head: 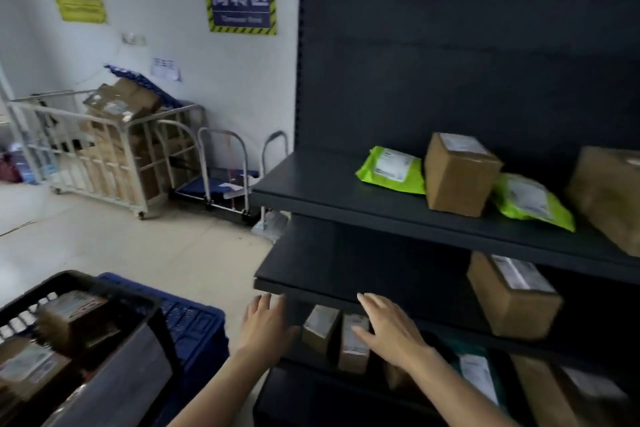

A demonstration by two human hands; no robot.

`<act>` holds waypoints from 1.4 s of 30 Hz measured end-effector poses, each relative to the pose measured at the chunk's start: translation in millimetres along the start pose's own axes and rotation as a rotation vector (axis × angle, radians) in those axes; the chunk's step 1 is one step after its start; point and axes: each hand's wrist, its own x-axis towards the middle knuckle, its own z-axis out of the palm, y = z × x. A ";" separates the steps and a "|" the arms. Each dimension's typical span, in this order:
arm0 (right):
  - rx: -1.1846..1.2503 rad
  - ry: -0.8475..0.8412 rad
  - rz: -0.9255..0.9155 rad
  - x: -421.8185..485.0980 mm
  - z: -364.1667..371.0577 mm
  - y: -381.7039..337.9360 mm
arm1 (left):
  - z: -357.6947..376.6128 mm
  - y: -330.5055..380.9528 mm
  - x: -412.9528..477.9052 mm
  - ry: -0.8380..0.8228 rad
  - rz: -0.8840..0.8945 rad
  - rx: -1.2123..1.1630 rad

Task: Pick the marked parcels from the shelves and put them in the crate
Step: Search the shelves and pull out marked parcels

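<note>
Two small cardboard parcels (pixel 320 328) (pixel 354 345) stand side by side on a low shelf of the dark shelving unit (pixel 311 180). My left hand (pixel 263 324) hovers open just left of them. My right hand (pixel 388 326) is open with its fingers spread, resting on or just above the right-hand small parcel. The black crate (pixel 149 302) at the lower left holds several cardboard parcels. Two green mailer bags (pixel 391 170) (pixel 530 201) and a brown box (pixel 457 177) lie on the upper shelf; another brown box (pixel 512 295) sits on the middle shelf.
A blue crate (pixel 194 319) stands on the floor between the black crate and the shelves. A white cage trolley (pixel 97 152) full of cardboard and a blue platform cart (pixel 221 184) stand by the far wall. More parcels (pixel 568 392) fill the low shelf at right.
</note>
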 end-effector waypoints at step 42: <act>-0.004 0.207 0.906 -534.0 -100.2 433.4 | 190.8 655.8 -187.6 -0.348 0.918 0.082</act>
